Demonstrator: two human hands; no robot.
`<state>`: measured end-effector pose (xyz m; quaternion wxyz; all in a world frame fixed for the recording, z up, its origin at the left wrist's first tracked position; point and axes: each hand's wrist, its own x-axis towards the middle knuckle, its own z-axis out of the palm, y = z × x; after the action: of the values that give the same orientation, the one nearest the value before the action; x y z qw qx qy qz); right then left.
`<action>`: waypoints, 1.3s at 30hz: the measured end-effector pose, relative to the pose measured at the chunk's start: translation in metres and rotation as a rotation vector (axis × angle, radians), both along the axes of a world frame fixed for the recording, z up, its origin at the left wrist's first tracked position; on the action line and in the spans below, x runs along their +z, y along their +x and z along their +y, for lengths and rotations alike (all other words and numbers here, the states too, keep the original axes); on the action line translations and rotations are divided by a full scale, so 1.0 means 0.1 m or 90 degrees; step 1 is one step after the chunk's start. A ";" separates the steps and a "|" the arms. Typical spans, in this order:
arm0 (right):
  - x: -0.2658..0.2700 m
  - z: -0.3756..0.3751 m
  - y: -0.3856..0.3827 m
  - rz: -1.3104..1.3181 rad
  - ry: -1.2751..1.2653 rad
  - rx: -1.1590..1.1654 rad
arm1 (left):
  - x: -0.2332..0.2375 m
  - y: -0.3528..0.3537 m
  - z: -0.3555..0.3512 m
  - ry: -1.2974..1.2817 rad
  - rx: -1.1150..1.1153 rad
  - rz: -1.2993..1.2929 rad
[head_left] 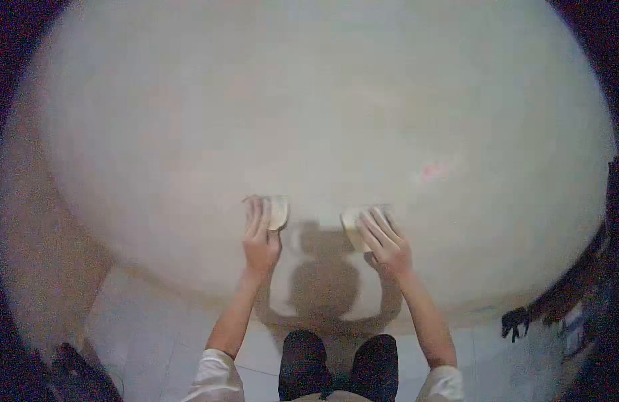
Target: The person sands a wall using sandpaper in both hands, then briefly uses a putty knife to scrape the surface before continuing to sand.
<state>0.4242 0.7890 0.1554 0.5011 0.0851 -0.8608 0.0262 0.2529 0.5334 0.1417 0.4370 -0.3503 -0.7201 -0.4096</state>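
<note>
My left hand (259, 234) is closed on a pale, flat pad (278, 212) with a rounded edge, pressed against a large whitish upright surface (309, 120) that looks like a wall or board. To its right, my right hand (384, 241) lies over a second pale pad (354, 226), fingers together and slanting up to the left. Whether the pads are sponges or folded cloths is too blurred to tell. A faint pink smudge (433, 171) marks the surface above my right hand.
My shadow (325, 285) falls on the surface between my arms. Below it runs a light tiled floor (142, 328), with my dark-clad legs (306, 362) over it. Dark objects (517, 323) stand at the right edge, and another dark shape (78, 372) is at lower left.
</note>
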 end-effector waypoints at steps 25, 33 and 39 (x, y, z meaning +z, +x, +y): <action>1.13 0.24 -0.06 0.072 0.178 -0.039 | 0.07 0.09 0.02 0.080 0.015 -0.051; 0.76 0.24 0.24 0.045 0.105 -0.101 | 0.00 0.16 -0.01 0.083 0.020 -0.097; 0.70 0.89 0.51 0.326 -0.386 -0.226 | -0.08 0.13 -0.11 0.047 0.000 -0.128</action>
<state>0.4751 0.8779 0.2258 0.6973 -0.2117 -0.6636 0.1690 0.2656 0.5220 0.1337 0.3750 -0.2911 -0.7449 -0.4687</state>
